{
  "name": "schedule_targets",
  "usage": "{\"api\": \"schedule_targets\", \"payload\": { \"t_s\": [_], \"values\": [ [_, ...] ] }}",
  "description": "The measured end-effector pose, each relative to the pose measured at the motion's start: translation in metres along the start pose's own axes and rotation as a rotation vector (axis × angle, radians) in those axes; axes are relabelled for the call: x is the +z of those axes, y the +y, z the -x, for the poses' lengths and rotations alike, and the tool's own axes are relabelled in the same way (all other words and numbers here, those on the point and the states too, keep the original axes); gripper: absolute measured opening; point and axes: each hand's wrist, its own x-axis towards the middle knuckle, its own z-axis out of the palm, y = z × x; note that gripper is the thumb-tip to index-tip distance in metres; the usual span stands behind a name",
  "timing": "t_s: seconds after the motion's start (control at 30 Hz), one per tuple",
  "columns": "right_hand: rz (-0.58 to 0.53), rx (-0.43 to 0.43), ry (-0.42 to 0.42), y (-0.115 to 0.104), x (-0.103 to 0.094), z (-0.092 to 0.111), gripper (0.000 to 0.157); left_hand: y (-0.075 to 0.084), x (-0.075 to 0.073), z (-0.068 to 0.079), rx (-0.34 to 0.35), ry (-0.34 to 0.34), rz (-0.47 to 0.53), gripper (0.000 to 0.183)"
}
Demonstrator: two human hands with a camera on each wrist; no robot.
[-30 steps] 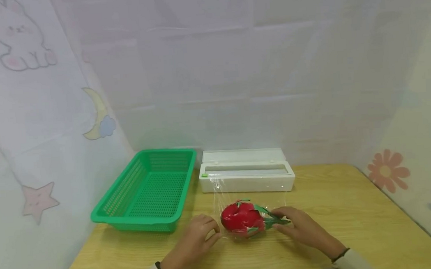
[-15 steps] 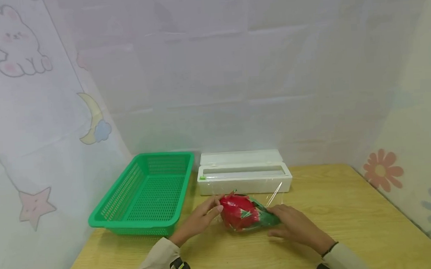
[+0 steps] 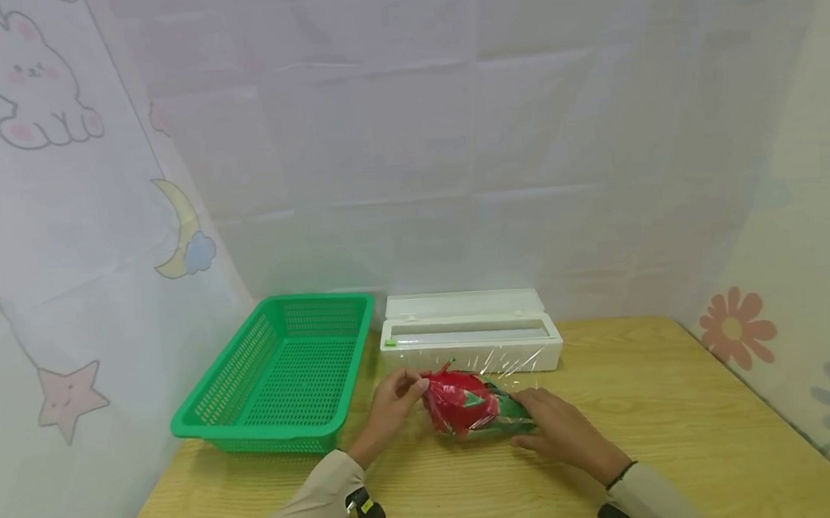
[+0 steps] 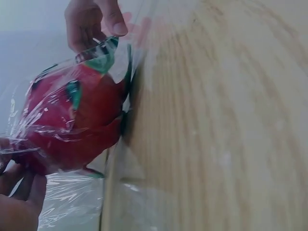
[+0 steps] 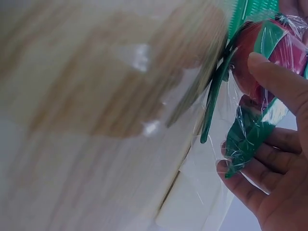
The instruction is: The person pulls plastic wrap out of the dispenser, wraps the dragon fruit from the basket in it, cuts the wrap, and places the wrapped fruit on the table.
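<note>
Left hand (image 3: 391, 407) pinching clear plastic film (image 4: 72, 199) at nine o'clock, right hand (image 3: 561, 432) grasping one red, green-leaved dragon fruit (image 3: 467, 402) at three: two hands, fruit between them, one oblong white box (image 3: 421, 355) at twelve!

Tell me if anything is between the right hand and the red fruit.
Only the clear film appears to be: it covers the red fruit, including the green leaves where the right hand has its fingers. Nothing else visible stands between them.

Red-and-green dragon fruit (image 3: 464, 398) on its side, under clear, crinkled, shiny film (image 3: 505, 361), between the hands (image 3: 390, 407) (image 3: 559, 431).
</note>
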Motion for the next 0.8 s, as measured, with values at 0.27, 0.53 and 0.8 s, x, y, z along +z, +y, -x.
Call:
{"api": "schedule_targets", "payload": {
  "t_s": [0.27, 0.53, 0.8],
  "values": [
    [-0.019, -0.002, -0.017, 0.003, 0.002, -0.003, 0.063, -0.011, 0.012, -0.005, 0.062, 0.076, -0.014, 0.019],
    [0.021, -0.059, 0.010, 0.005, 0.004, -0.009, 0.063, -0.005, 0.008, -0.012, -0.077, 0.012, -0.005, 0.021],
    [0.084, -0.078, 0.061, 0.010, 0.012, -0.012, 0.049, -0.004, 0.008, -0.014, -0.117, 0.012, 0.028, 0.020]
  ]
}}
